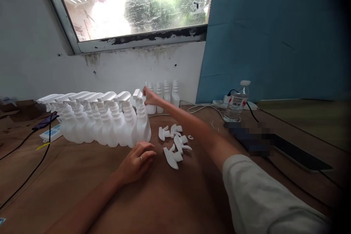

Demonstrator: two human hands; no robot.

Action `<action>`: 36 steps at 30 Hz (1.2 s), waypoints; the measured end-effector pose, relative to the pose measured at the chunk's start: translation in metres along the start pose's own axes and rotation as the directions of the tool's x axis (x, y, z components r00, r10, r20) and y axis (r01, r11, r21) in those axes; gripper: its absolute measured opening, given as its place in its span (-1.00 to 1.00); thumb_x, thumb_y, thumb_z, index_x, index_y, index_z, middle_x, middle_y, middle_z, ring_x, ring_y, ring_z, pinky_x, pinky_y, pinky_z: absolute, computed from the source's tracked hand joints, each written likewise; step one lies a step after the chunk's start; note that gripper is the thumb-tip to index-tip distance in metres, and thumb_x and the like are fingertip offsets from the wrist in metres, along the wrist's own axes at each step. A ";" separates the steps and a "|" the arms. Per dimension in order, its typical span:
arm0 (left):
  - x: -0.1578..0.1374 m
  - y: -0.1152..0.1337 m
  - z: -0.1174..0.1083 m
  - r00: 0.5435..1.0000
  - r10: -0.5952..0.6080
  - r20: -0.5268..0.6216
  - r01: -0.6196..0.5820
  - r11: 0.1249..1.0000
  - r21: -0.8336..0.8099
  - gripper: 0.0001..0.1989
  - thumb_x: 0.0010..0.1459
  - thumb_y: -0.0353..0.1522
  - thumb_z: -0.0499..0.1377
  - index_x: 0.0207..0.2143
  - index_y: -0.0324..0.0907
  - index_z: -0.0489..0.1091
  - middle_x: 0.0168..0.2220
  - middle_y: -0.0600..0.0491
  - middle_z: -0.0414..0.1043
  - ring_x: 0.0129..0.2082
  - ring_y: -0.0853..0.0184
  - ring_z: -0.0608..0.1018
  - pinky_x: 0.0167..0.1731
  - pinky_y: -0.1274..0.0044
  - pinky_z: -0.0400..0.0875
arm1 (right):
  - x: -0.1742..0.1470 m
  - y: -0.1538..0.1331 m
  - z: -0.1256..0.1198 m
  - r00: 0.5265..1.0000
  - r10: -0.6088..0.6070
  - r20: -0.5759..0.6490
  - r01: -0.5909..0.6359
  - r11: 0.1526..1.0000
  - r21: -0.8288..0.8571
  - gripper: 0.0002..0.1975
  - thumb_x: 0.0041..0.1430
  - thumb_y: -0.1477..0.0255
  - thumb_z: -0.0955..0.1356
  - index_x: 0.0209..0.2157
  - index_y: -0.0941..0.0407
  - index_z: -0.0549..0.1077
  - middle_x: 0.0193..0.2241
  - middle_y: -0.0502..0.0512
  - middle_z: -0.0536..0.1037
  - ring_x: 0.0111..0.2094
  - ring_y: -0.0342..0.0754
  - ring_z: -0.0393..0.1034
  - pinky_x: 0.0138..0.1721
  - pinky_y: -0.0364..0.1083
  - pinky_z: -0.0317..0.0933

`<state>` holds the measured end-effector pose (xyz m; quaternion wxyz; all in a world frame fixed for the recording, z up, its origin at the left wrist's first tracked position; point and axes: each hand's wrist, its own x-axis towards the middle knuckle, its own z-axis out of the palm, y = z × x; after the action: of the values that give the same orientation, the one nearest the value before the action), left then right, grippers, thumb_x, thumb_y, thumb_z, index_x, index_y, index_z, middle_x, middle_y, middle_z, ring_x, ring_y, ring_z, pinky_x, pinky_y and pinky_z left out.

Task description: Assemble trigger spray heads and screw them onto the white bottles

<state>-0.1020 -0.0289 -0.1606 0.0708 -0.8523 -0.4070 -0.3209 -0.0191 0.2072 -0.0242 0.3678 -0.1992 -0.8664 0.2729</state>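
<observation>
My right hand reaches across to the back, its fingers closed beside the trigger spray head of the rightmost bottle. A thin pale tip shows just above my fingers; what they grip is hidden. My left hand, with a ring, rests on the table, fingers loosely bent and holding nothing. Its fingertips lie close to the base of the nearest white spray bottle. Several more white spray bottles with heads stand packed to the left. Loose white trigger heads lie between my arms, with a small white ring.
Several white bottles without heads stand by the wall. To the right are a clear water bottle, white cables and a dark flat device. A blue-and-white box, a phone and black cable lie left.
</observation>
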 end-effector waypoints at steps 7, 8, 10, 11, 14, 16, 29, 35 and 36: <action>0.019 0.025 0.011 0.962 -0.271 -0.028 0.239 0.889 -0.390 -0.65 0.25 -0.40 0.09 0.08 -0.08 0.20 0.07 -0.11 0.28 0.06 0.23 0.41 0.04 0.30 0.41 | -0.108 0.000 -0.101 0.890 0.116 -0.440 -0.020 0.976 0.216 -0.34 -0.35 0.49 0.53 -0.19 0.05 0.17 -0.23 -0.02 0.32 -0.32 -0.11 0.25 -0.31 -0.11 0.20; 0.033 0.028 0.011 0.946 -0.319 -0.051 0.259 0.843 -0.472 -0.60 0.25 -0.34 0.11 0.13 -0.07 0.16 0.11 -0.13 0.25 0.08 0.21 0.40 0.04 0.29 0.41 | -0.132 -0.005 -0.107 0.882 0.171 -0.440 -0.033 0.952 0.304 -0.34 -0.34 0.44 0.54 -0.19 0.04 0.18 -0.21 -0.01 0.32 -0.30 -0.10 0.27 -0.31 -0.11 0.22; 0.071 0.034 0.006 0.916 -0.391 -0.090 0.252 0.736 -0.628 -0.45 0.21 -0.23 0.16 0.20 -0.06 0.06 0.20 -0.16 0.16 0.11 0.18 0.39 0.02 0.30 0.45 | -0.174 -0.018 -0.112 0.879 0.288 -0.381 -0.093 0.886 0.455 -0.33 -0.33 0.37 0.55 -0.17 0.03 0.19 -0.18 0.00 0.33 -0.28 -0.09 0.30 -0.34 -0.12 0.26; 0.094 0.036 0.002 0.910 -0.402 -0.099 0.230 0.690 -0.686 -0.41 0.19 -0.19 0.16 0.21 -0.07 0.04 0.21 -0.16 0.15 0.11 0.18 0.39 0.03 0.31 0.45 | -0.190 -0.025 -0.111 0.877 0.318 -0.359 -0.111 0.863 0.493 -0.33 -0.33 0.35 0.56 -0.17 0.03 0.20 -0.17 0.00 0.33 -0.28 -0.09 0.31 -0.35 -0.12 0.27; 0.157 0.040 -0.019 0.898 -0.428 -0.103 0.210 0.621 -0.755 -0.36 0.12 -0.13 0.21 0.17 -0.18 0.10 0.12 -0.18 0.31 0.04 0.16 0.47 -0.04 0.32 0.48 | -0.211 -0.044 -0.112 0.918 0.306 -0.251 -0.147 0.853 0.501 -0.39 -0.24 0.29 0.55 -0.16 0.02 0.25 -0.19 0.01 0.38 -0.27 -0.08 0.35 -0.37 -0.12 0.30; 0.185 0.043 -0.033 0.884 -0.450 -0.129 0.232 0.660 -0.715 -0.38 0.09 -0.14 0.24 0.11 -0.24 0.17 -0.03 -0.15 0.44 -0.08 0.18 0.54 -0.13 0.34 0.51 | -0.209 -0.054 -0.120 0.952 0.242 -0.189 -0.134 0.881 0.453 -0.50 -0.10 0.21 0.51 -0.15 0.03 0.30 -0.22 0.04 0.42 -0.23 -0.05 0.37 -0.32 -0.10 0.33; 0.193 0.047 -0.021 0.941 -0.155 -0.301 0.214 0.961 0.174 -0.55 0.08 -0.36 0.27 0.05 -0.08 0.37 -0.22 0.04 0.43 -0.21 0.25 0.50 -0.17 0.40 0.43 | -0.192 -0.074 -0.161 0.839 -0.125 -0.530 0.093 0.992 -0.086 -0.57 -0.19 0.31 0.56 -0.26 0.04 0.40 -0.35 -0.03 0.39 -0.42 -0.15 0.28 -0.41 -0.12 0.24; 0.196 0.032 -0.014 0.980 -0.179 -0.091 0.157 0.965 -0.211 -0.50 0.04 -0.29 0.30 0.07 -0.07 0.40 -0.10 0.02 0.50 -0.16 0.26 0.52 -0.08 0.38 0.42 | -0.187 -0.058 -0.164 0.878 -0.068 -0.474 0.140 0.983 0.117 -0.65 -0.16 0.32 0.54 -0.35 0.06 0.39 -0.44 -0.03 0.39 -0.41 -0.09 0.33 -0.40 -0.07 0.27; 0.195 0.029 -0.016 0.985 -0.172 -0.019 0.157 0.936 -0.316 -0.50 0.03 -0.28 0.30 0.06 -0.08 0.41 -0.06 0.00 0.50 -0.10 0.24 0.52 -0.04 0.36 0.42 | -0.188 -0.058 -0.166 0.896 -0.088 -0.435 0.170 0.973 0.155 -0.64 -0.18 0.32 0.55 -0.35 0.06 0.39 -0.42 -0.02 0.41 -0.38 -0.07 0.36 -0.38 -0.06 0.29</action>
<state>0.0022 0.0724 -0.0260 -0.0829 -0.8079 -0.4191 -0.4059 0.2187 0.1143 0.0085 0.5821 -0.1598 -0.7468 0.2789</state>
